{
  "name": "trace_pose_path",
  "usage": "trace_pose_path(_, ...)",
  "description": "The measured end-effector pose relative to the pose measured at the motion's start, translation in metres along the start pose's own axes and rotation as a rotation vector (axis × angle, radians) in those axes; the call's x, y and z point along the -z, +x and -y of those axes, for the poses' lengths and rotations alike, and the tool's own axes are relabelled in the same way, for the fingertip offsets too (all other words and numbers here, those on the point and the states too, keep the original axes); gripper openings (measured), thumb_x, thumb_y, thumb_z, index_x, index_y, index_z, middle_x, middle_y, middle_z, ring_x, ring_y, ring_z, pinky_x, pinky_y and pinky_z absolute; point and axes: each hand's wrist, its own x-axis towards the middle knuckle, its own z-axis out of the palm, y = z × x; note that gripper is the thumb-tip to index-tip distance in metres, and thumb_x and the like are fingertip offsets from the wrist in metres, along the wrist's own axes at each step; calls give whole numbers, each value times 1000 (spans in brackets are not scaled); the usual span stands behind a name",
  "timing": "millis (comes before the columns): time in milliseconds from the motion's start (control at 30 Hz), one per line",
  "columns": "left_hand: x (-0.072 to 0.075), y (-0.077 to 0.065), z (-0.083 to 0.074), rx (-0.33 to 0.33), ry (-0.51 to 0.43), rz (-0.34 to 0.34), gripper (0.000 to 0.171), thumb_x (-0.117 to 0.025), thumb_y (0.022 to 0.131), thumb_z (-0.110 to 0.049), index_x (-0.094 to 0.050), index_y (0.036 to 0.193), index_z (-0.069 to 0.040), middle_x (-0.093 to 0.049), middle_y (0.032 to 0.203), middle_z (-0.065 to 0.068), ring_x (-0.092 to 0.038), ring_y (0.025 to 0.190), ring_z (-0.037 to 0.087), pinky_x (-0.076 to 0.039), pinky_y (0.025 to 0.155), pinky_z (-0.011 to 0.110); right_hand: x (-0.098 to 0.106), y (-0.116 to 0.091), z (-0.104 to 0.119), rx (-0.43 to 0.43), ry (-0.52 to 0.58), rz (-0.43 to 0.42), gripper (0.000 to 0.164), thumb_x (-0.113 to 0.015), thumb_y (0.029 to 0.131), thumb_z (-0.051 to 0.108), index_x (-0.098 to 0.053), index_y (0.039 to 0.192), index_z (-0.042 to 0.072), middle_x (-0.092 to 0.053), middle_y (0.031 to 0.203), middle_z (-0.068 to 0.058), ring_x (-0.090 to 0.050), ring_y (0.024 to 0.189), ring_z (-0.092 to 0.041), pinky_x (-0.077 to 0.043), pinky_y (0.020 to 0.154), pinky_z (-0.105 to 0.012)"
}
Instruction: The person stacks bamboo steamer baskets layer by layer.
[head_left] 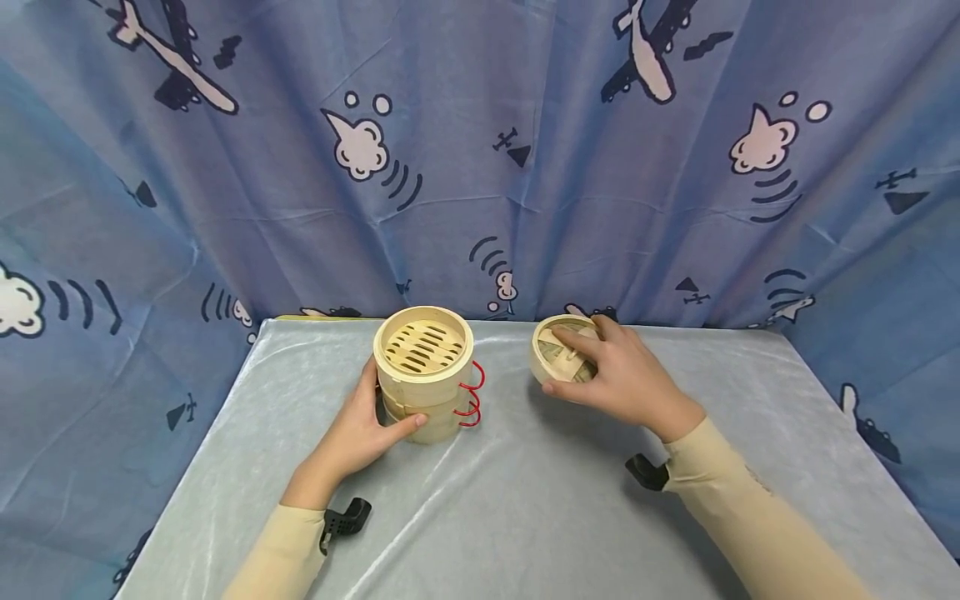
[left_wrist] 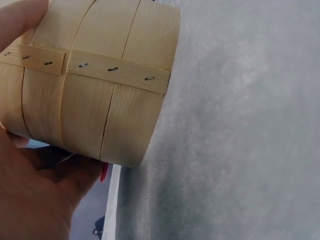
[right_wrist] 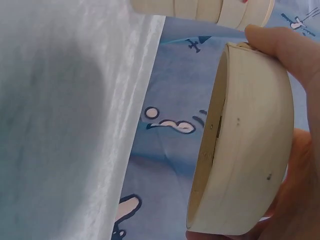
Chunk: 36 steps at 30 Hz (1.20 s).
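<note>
A stack of round bamboo steamer baskets (head_left: 429, 407) stands upright on the left side of the table, its slatted top layer showing. Red loops (head_left: 483, 377) stick out from its right side. My left hand (head_left: 352, 437) grips the stack from the left, thumb across the front and fingers around the far side. The left wrist view shows the stapled bamboo bands (left_wrist: 115, 90) up close. To the right, my right hand (head_left: 633, 379) holds the bamboo steamer lid (head_left: 559, 358), woven top up, above the table. Seen from the right wrist, fingers and thumb grip the lid's rim (right_wrist: 255, 140).
A pale grey cloth covers the table (head_left: 480, 525). Behind and beside it hangs a blue curtain (head_left: 465, 242) with printed planes and clouds, close to the table's back edge. Black wrist bands (head_left: 347, 518) sit at both sleeves.
</note>
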Motion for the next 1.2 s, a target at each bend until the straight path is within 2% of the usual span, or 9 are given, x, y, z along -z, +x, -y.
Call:
trace_pose_path(233,-1,-2,1,-3,-17,-4,123,-96,86,-38,-14,176,-23,-39,172,7,-37,157,25,-29,128,55,2,11,16,23,18,-10,89,-78,85,77,-64,156,26,-55,143,-26,-58,113,-44,-50,95,-60)
trace_pose_path(467,0,-2,0,2,-10,-7,122,-95,86,-38,-14,176,-21,-39,172,8,-36,157,26,-28,128,56,4,21,28,49,24,-22,90,-80,82,76,-66,155,26,-57,131,-19,-55,102,-37,-48,89,-53)
trace_pose_path(867,0,-1,0,9,6,-3,122,-96,86,-39,-15,176,-21,-40,171,9,-37,157,27,-29,128,57,14,33,41,49,36,-20,92,-81,80,76,-63,157,29,-56,141,-21,-56,111,-43,-49,92,-56)
trace_pose_path(1033,0,0,-1,5,-1,-8,121,-96,86,-37,-16,175,-20,-42,169,11,-40,156,28,-31,127,57,19,40,49,39,41,-23,92,-81,79,78,-62,158,34,-54,146,-21,-56,115,-43,-51,90,-56)
trace_pose_path(1200,0,1,-3,-3,0,-7,121,-96,86,-36,-16,175,-19,-43,169,11,-40,155,27,-31,127,56,23,46,57,54,43,-30,93,-80,79,80,-62,158,34,-52,146,-21,-55,116,-44,-51,89,-55)
